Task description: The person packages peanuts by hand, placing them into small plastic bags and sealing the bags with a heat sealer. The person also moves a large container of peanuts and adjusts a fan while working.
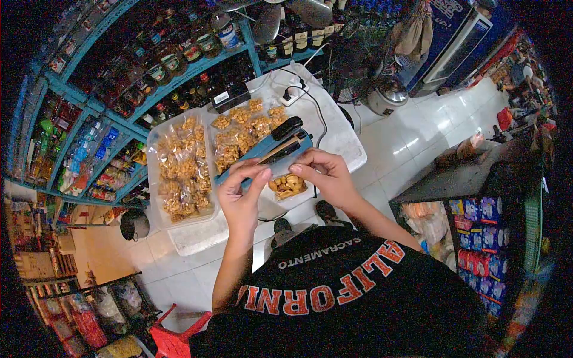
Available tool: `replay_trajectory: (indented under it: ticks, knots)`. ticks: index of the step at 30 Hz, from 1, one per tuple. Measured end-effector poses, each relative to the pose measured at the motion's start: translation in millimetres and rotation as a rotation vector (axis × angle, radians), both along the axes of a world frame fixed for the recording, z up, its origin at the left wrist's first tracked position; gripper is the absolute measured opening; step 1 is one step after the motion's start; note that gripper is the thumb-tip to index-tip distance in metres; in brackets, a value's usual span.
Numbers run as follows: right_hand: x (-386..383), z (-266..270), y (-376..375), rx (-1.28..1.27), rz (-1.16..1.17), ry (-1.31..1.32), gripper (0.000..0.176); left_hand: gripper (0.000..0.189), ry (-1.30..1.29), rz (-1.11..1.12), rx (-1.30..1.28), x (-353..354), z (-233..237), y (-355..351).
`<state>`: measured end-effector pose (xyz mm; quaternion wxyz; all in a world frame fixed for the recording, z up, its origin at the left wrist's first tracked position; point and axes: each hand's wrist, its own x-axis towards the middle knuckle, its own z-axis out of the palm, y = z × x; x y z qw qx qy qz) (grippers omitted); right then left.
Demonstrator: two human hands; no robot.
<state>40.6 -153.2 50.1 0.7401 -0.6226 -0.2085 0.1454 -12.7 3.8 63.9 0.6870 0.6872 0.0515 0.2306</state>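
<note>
Between my two hands hangs a small clear plastic bag of nuts (287,186), its golden-brown contents gathered at the bottom. My left hand (242,186) pinches one upper corner between thumb and fingers. The opposite corner is pinched the same way by my right hand (325,174). Just beyond the bag lies a blue heat sealer (262,147) with a black handle, partly hidden behind my fingers. Past it, several filled bags of nuts (245,128) are heaped on the white table (337,134). Left of them, a clear plastic tub (212,161) holds more such bags.
A black cord with a plug (287,94) runs over the table's right part. Blue shelves (197,71) of bottles stand behind. A rice cooker (387,98) is at the back right, a red chair (173,339) at lower left. Hanging packets (477,224) fill a right-hand rack.
</note>
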Motion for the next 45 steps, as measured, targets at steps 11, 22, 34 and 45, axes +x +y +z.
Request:
replay_trajectory:
  ticks: [11,22,34,45]
  knots:
    - [-2,-4,0,0.025,-0.100,0.229,0.013,0.011,0.056,-0.043,0.302,0,4,4]
    - [2,-7,-4,0.090,-0.120,0.115,0.014,0.011,-0.002,-0.049,0.585,0,10,0]
    - [25,-14,-27,0.293,-0.347,0.216,0.020,0.011,-0.014,-0.016,0.500,0,17,9]
    - [18,-1,-23,0.185,-0.304,0.024,0.048,0.011,-0.055,0.012,0.505,7,20,3]
